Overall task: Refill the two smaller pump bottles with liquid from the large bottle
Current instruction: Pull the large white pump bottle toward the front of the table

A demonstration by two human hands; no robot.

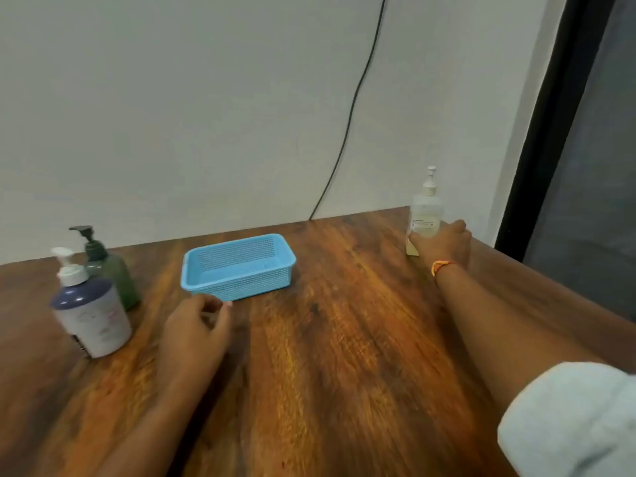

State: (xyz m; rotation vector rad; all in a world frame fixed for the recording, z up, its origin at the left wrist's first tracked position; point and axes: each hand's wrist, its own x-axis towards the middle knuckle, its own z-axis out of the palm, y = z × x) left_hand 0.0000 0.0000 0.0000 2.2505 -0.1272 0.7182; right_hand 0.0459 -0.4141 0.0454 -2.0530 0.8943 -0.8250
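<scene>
A clear pump bottle (424,211) with pale yellowish liquid and a white pump stands at the table's far right. My right hand (445,243) grips its lower part. At the left stand a large white bottle with a navy shoulder and white pump (90,313) and, behind it, a dark green pump bottle (110,266) with a black pump. My left hand (196,330) hovers low over the table between the large bottle and the basket, fingers loosely curled, holding nothing.
A light blue plastic mesh basket (237,268) sits at the middle of the wooden table (344,356). A black cable (351,108) runs down the wall behind. The table's right edge lies just beyond the clear bottle.
</scene>
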